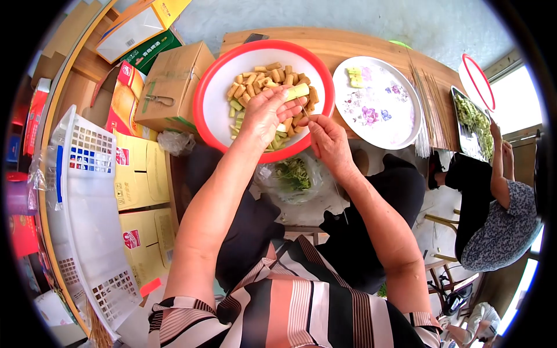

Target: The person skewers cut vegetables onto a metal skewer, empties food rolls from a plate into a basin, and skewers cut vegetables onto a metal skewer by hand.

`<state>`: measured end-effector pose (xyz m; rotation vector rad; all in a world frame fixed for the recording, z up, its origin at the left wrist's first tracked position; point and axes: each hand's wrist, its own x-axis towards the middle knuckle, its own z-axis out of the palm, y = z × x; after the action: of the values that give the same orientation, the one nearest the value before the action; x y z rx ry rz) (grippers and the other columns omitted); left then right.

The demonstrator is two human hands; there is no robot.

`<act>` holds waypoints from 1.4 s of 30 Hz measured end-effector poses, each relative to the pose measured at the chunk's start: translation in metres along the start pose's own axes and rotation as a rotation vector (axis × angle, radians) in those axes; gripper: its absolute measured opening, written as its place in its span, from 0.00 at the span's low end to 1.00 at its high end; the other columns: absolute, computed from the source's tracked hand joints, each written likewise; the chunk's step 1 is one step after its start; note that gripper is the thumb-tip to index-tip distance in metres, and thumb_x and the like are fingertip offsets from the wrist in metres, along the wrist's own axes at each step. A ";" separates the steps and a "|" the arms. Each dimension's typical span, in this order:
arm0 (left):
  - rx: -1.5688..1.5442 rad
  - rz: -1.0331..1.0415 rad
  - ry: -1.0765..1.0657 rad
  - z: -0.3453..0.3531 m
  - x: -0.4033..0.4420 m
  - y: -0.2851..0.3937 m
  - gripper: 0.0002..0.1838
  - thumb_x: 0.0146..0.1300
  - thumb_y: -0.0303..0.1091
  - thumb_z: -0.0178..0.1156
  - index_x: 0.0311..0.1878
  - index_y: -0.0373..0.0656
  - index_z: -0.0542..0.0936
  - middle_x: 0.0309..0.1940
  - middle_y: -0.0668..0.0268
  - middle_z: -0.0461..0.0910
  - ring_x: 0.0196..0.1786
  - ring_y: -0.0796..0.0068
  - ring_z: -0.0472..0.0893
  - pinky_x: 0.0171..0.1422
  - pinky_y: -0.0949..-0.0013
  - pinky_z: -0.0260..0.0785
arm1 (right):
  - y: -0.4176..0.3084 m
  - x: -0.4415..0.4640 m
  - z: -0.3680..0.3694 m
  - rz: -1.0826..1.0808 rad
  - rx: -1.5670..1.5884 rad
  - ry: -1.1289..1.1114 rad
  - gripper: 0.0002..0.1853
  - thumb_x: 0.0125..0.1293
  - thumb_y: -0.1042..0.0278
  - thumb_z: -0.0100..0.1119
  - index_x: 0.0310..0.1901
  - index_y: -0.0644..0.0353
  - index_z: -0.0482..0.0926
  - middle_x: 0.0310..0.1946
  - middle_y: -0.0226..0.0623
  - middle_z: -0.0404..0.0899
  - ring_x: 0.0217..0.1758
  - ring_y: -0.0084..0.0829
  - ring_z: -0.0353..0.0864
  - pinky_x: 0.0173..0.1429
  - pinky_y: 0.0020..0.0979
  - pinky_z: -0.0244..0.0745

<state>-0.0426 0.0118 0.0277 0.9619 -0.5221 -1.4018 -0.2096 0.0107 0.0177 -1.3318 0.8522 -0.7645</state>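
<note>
Over a white basin with a red rim (200,95), my left hand (268,111) holds a pale green vegetable piece (297,91) between its fingers. Just to the right, my right hand (329,142) is closed in a pinch on a thin skewer (303,108), whose upper end meets the green piece. Brown cylindrical pieces (255,86) fill much of the basin, with more green pieces (235,105) along its lower left and bottom. A white flowered plate (383,124) to the right bears a few green and yellow pieces (356,76) near its upper left.
Thin skewers (432,107) lie on the wooden table (325,39) right of the plate. A tray of greens (473,124) is beside a co-worker (499,232) at far right. Cardboard boxes (174,87) and a white plastic basket (87,209) stand left. A bag of greens (293,177) sits below the basin.
</note>
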 end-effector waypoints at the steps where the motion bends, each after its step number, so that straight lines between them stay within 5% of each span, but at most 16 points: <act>1: 0.019 0.001 0.015 0.002 -0.002 0.001 0.15 0.67 0.31 0.51 0.53 0.32 0.70 0.49 0.51 0.76 0.50 0.59 0.80 0.54 0.64 0.75 | 0.001 0.000 0.001 -0.019 -0.006 0.014 0.11 0.70 0.68 0.44 0.40 0.63 0.76 0.14 0.19 0.62 0.15 0.13 0.59 0.20 0.18 0.56; 14: 0.105 -0.026 -0.042 0.009 -0.006 -0.022 0.14 0.67 0.31 0.52 0.52 0.33 0.72 0.47 0.58 0.78 0.44 0.71 0.80 0.53 0.69 0.74 | 0.000 0.012 -0.002 0.020 0.167 0.032 0.12 0.71 0.66 0.43 0.37 0.63 0.75 0.13 0.20 0.63 0.14 0.12 0.58 0.19 0.17 0.52; 24: 0.033 0.119 0.080 0.003 0.000 -0.008 0.15 0.68 0.30 0.50 0.54 0.31 0.70 0.49 0.51 0.76 0.50 0.60 0.80 0.52 0.67 0.76 | 0.004 0.000 0.002 0.012 -0.019 -0.014 0.11 0.71 0.65 0.44 0.40 0.61 0.75 0.14 0.24 0.66 0.14 0.15 0.61 0.19 0.21 0.55; 29: 0.202 0.051 -0.027 0.012 -0.006 -0.034 0.16 0.67 0.35 0.54 0.53 0.34 0.73 0.45 0.59 0.78 0.42 0.73 0.81 0.48 0.70 0.77 | 0.005 0.011 -0.008 0.062 0.149 0.051 0.10 0.70 0.68 0.42 0.38 0.61 0.75 0.13 0.24 0.65 0.13 0.15 0.60 0.19 0.19 0.54; 34: 0.252 -0.014 -0.100 0.002 0.010 -0.019 0.17 0.68 0.38 0.52 0.53 0.35 0.73 0.44 0.61 0.78 0.39 0.74 0.82 0.41 0.73 0.78 | -0.007 0.008 -0.009 0.088 0.192 0.061 0.11 0.70 0.67 0.43 0.38 0.62 0.75 0.11 0.25 0.64 0.12 0.15 0.59 0.17 0.18 0.53; 37: 0.622 0.057 -0.004 -0.017 0.019 -0.007 0.13 0.67 0.34 0.51 0.48 0.37 0.75 0.35 0.64 0.81 0.33 0.79 0.81 0.31 0.79 0.72 | -0.007 0.004 -0.013 0.082 0.164 0.054 0.11 0.70 0.66 0.43 0.39 0.62 0.75 0.11 0.25 0.65 0.12 0.16 0.59 0.16 0.18 0.52; 42: 1.560 0.115 0.065 -0.054 0.013 -0.014 0.09 0.57 0.34 0.58 0.38 0.43 0.81 0.32 0.56 0.81 0.34 0.58 0.81 0.41 0.61 0.72 | -0.011 -0.001 -0.021 0.082 0.104 0.048 0.12 0.70 0.66 0.42 0.40 0.62 0.75 0.12 0.26 0.65 0.13 0.16 0.59 0.18 0.19 0.54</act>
<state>-0.0055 0.0147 -0.0163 2.0980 -1.6726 -0.6433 -0.2286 0.0000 0.0275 -1.1836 0.8877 -0.7684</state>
